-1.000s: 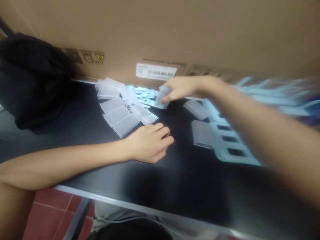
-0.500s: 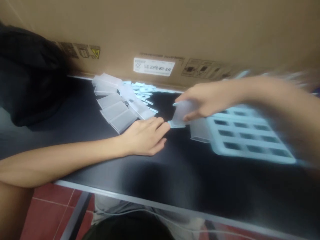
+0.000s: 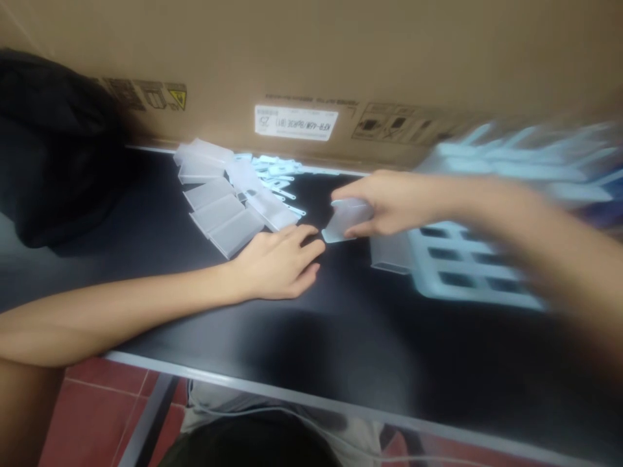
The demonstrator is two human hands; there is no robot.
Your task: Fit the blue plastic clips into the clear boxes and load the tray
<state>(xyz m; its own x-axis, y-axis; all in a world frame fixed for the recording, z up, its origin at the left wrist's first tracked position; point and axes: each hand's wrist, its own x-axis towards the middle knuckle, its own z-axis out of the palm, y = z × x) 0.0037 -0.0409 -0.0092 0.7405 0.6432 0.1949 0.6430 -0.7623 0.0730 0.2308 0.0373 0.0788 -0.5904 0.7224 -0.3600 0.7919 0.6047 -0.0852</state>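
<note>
My right hand [image 3: 384, 202] grips a translucent plastic sleeve [image 3: 351, 213] between thumb and fingers, tilted just above the black table [image 3: 311, 344]. A pale blue edge shows along the sleeve's lower left. Close to that edge, my left hand [image 3: 282, 263] rests on the table, fingers loosely bent and apart, with nothing visible in them. Several similar translucent sleeves [image 3: 236, 230] lie fanned out beyond the left hand. Behind them is a heap of small light blue plastic strips [image 3: 277, 168]. Another clear sleeve [image 3: 392, 253] lies below my right hand.
A light blue grid tray [image 3: 435, 290] lies under my right forearm. Blurred light blue parts [image 3: 516, 152] are piled at the back right. A large cardboard box [image 3: 219, 58] stands along the far edge. On the left is a black cloth-like bundle [image 3: 58, 149].
My right hand has shifted slightly left with the sleeve, which has tilted. My left index finger has lifted a little away from the pale blue edge. The view has shifted slightly.
</note>
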